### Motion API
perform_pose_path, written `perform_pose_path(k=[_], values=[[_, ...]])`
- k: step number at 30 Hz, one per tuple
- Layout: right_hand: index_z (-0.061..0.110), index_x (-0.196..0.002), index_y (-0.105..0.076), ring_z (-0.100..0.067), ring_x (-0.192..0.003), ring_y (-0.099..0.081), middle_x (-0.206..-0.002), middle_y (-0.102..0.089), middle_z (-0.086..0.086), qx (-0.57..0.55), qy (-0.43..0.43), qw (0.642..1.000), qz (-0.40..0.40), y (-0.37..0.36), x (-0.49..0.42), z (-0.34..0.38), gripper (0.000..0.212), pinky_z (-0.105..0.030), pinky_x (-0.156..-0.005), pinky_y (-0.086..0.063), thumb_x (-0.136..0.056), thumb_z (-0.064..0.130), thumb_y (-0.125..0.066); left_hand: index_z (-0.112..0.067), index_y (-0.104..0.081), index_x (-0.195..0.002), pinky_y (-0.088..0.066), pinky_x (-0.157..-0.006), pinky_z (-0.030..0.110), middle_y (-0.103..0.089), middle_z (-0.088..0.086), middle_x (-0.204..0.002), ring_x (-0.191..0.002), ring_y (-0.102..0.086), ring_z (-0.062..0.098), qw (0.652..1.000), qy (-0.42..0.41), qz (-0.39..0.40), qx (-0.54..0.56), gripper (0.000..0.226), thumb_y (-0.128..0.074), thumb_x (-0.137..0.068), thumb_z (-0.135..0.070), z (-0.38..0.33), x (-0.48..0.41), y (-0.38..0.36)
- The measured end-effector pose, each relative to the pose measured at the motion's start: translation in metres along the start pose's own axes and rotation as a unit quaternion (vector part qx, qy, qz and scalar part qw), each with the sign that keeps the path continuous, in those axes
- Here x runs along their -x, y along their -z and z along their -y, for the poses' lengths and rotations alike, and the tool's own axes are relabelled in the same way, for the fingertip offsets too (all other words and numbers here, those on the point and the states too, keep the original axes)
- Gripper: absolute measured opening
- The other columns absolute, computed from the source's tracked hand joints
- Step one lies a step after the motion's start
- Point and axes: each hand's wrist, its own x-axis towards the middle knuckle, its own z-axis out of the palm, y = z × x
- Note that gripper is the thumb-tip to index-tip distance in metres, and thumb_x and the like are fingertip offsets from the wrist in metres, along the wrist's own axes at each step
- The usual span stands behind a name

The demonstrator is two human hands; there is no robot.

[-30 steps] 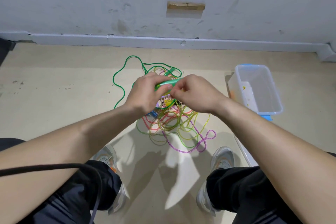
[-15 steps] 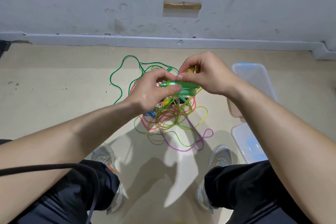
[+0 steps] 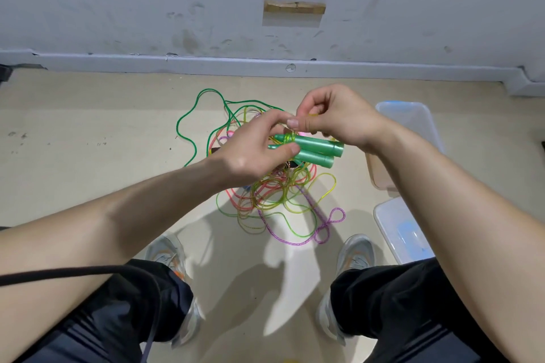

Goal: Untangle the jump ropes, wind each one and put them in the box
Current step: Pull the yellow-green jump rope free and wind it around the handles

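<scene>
Dark green rope (image 3: 188,127): one loose loop is seen on the floor, well out to the left of the left fingers, running back into the heap.

Left hand (image 3: 253,153): fingers and thumb are curled round the narrow ends of two green handles (image 3: 317,149). The handles are held side by side above the floor, with the butt ends pointing right, past the fingertips. A few turns of cord (image 3: 290,138) are wrapped round the handle necks, right at the thumb tip.

Right hand (image 3: 342,118): thumb and forefinger are closed in a pinch on a thin yellow-green strand just above those turns. The other fingers are curled. Which rope the strand belongs to cannot be told.

Heap (image 3: 274,194): pink, yellow, green and purple strands are knotted together on the floor, directly beneath both sets of fingers.

Box (image 3: 418,124): it is set to the right of the right fingers, partly hidden by the wrist, and its contents cannot be made out. Its lid (image 3: 404,233) lies nearer the person.

Step judged: untangling, with one pair of handles lifted out. Next, the pinched strand is to be eased off the necks and traced through the heap without being pulled tight.
</scene>
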Motion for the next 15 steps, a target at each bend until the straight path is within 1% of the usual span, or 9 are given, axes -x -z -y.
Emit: perform_pose_path(k=[2,4,7,9,10,11,12,14,15], values=[[0.015,-0.074,-0.061,-0.014,-0.054,-0.043,-0.058,-0.055,-0.001,-0.038,-0.036,0.998,0.017,0.002,0.001,-0.004,0.027,-0.026,-0.053,-0.032,-0.068,0.031,-0.082,-0.022,-0.056,-0.124,-0.055,-0.09,0.045,-0.068,0.001,-0.106,-0.093,-0.067,0.014,1.0,0.01,0.0,0.022,0.049,-0.067,-0.078,-0.037,0.0,0.001,0.002],[0.012,-0.076,-0.06,-0.01,-0.049,-0.045,-0.054,-0.057,0.004,-0.1,-0.039,0.994,0.027,0.002,0.002,-0.009,0.025,-0.022,-0.049,-0.034,-0.07,0.028,-0.078,-0.02,-0.056,-0.126,-0.055,-0.094,0.047,-0.069,0.004,-0.109,-0.098,-0.068,0.016,0.999,0.012,-0.001,0.038,0.051,-0.068,-0.078,-0.032,-0.001,0.001,0.004],[0.012,-0.08,-0.063,-0.01,-0.053,-0.053,-0.063,-0.062,-0.001,-0.194,-0.055,0.978,0.059,0.0,0.003,-0.016,0.015,-0.021,-0.051,-0.042,-0.08,0.024,-0.072,-0.03,-0.057,-0.119,-0.054,-0.094,0.049,-0.071,0.001,-0.108,-0.096,-0.07,0.018,0.999,0.005,-0.002,0.046,0.045,-0.071,-0.076,-0.033,-0.006,0.003,0.009],[0.014,-0.079,-0.062,-0.008,-0.051,-0.05,-0.061,-0.058,0.001,-0.209,-0.068,0.973,0.068,0.0,0.004,-0.022,0.018,-0.02,-0.05,-0.039,-0.086,0.027,-0.073,-0.037,-0.058,-0.111,-0.054,-0.094,0.051,-0.073,-0.001,-0.108,-0.095,-0.071,0.025,0.999,0.008,0.013,0.05,0.041,-0.073,-0.073,-0.041,-0.009,0.004,0.011],[0.014,-0.078,-0.06,-0.006,-0.049,-0.046,-0.058,-0.055,0.004,-0.211,-0.07,0.973,0.066,0.0,0.004,-0.023,0.021,-0.019,-0.049,-0.036,-0.087,0.029,-0.072,-0.036,-0.058,-0.109,-0.054,-0.093,0.05,-0.073,-0.001,-0.108,-0.095,-0.072,0.029,0.998,0.014,0.023,0.057,0.039,-0.073,-0.073,-0.042,-0.009,0.005,0.012],[0.014,-0.078,-0.057,-0.005,-0.048,-0.042,-0.056,-0.052,0.006,-0.219,-0.066,0.971,0.065,0.001,0.005,-0.024,0.023,-0.018,-0.047,-0.033,-0.086,0.03,-0.072,-0.033,-0.058,-0.108,-0.055,-0.091,0.049,-0.073,0.0,-0.108,-0.093,-0.072,0.031,0.997,0.02,0.031,0.064,0.036,-0.073,-0.075,-0.038,-0.009,0.005,0.013],[0.013,-0.08,-0.056,-0.004,-0.048,-0.038,-0.055,-0.05,0.009,-0.238,-0.055,0.967,0.071,0.002,0.007,-0.022,0.024,-0.016,-0.046,-0.031,-0.083,0.028,-0.074,-0.027,-0.058,-0.109,-0.056,-0.087,0.046,-0.074,0.001,-0.106,-0.088,-0.073,0.031,0.996,0.024,0.035,0.073,0.032,-0.073,-0.081,-0.03,-0.009,0.004,0.014],[0.011,-0.087,-0.056,-0.004,-0.05,-0.035,-0.057,-0.05,0.012,-0.264,-0.03,0.959,0.096,0.009,0.009,-0.018,0.031,-0.015,-0.047,-0.029,-0.075,0.021,-0.082,-0.013,-0.056,-0.111,-0.056,-0.074,0.035,-0.073,0.004,-0.097,-0.075,-0.071,0.023,0.995,0.033,0.04,0.084,0.022,-0.067,-0.092,-0.01,-0.009,0.004,0.017],[0.011,-0.09,-0.058,-0.004,-0.051,-0.036,-0.058,-0.053,0.013,-0.242,-0.022,0.965,0.101,0.013,0.01,-0.014,0.03,-0.016,-0.048,-0.03,-0.073,0.015,-0.083,-0.008,-0.055,-0.112,-0.054,-0.07,0.028,-0.072,0.004,-0.093,-0.071,-0.069,0.018,0.995,0.039,0.041,0.078,0.02,-0.064,-0.095,-0.004,-0.009,0.004,0.019]])
